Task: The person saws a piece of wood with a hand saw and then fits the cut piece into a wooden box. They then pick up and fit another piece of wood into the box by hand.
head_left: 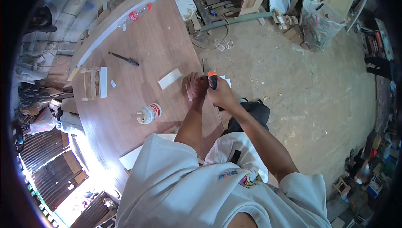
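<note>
At the table's right edge, my right hand point(220, 95) is closed around an orange-and-black-handled tool point(213, 80); its working end is hidden by the hands. My left hand point(197, 86) rests right beside it on the brown table point(146, 73), fingers bent down at the edge. A narrow pale strip point(188, 93) shows next to the left hand, and I cannot tell what its fingers grip. Just beyond the right hand, small white pieces point(227, 81) show. Close to the left hand lies a white rectangular block point(170, 79).
A clear plastic jar with a red label point(149, 113), a dark slim tool point(124, 59), a small wooden frame point(93, 83) and a red-labelled bottle point(139, 13) are on the table. Wood offcuts and a filled plastic bag point(321, 25) stand along the back of the concrete floor point(301, 98).
</note>
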`<move>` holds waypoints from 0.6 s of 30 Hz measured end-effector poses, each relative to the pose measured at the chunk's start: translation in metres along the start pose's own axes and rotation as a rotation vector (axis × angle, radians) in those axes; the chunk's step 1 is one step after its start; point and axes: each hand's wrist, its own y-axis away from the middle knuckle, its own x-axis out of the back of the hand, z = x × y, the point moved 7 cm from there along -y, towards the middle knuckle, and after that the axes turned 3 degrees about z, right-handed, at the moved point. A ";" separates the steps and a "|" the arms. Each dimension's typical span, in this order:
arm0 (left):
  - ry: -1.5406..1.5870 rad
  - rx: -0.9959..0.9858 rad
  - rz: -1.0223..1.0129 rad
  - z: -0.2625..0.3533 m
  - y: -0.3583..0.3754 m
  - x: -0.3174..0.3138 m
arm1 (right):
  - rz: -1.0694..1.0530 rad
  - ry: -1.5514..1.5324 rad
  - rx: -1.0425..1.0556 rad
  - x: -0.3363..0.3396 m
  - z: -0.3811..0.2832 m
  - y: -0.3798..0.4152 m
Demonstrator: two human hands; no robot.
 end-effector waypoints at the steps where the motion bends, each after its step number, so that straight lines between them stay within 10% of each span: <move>1: 0.045 -0.018 0.077 -0.002 0.009 0.006 | 0.005 -0.007 -0.011 -0.009 0.007 0.001; 7: 0.004 -0.050 0.086 -0.001 0.008 0.007 | 0.115 0.036 0.188 0.008 -0.021 0.038; 15: 0.020 0.043 -0.054 -0.001 0.008 0.004 | -0.036 0.025 -0.048 0.042 -0.041 0.095; 18: 0.082 0.054 -0.032 -0.006 0.011 -0.005 | 0.133 0.084 0.205 0.019 -0.012 0.046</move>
